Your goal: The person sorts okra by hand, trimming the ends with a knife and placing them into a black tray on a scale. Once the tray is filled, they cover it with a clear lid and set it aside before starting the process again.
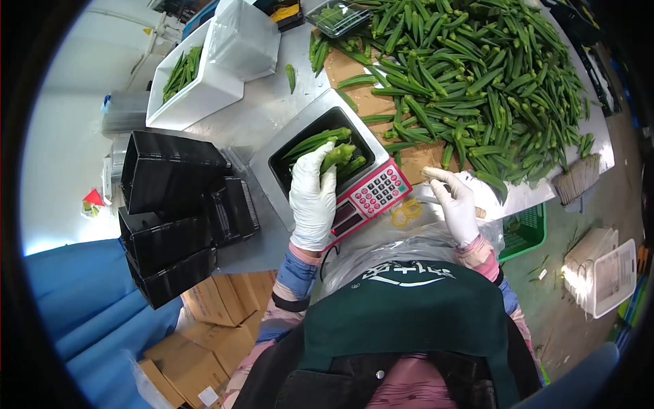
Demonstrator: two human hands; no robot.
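My left hand (pixel 313 196), in a white glove, reaches into a black tray (pixel 278 167) on a digital scale (pixel 262 162) with a red keypad. Its fingers are closed on okra (pixel 338 157) inside the tray. More okra pods lie beside those fingers. My right hand (pixel 456 206), also gloved, is over the table just right of the keypad, near the edge of the okra pile (pixel 477 82). Its thumb and forefinger are extended and slightly apart, with nothing clear between them; the other fingers are partly hidden.
Stacked black trays (pixel 170 177) stand left of the scale. Behind them is a white bin (pixel 204 102) with okra and clear bags. A clear box (pixel 337 17) sits at the back. Yellow rubber bands (pixel 407 213) lie near the keypad. Cardboard boxes (pixel 211 300) and a green crate (pixel 535 232) are below.
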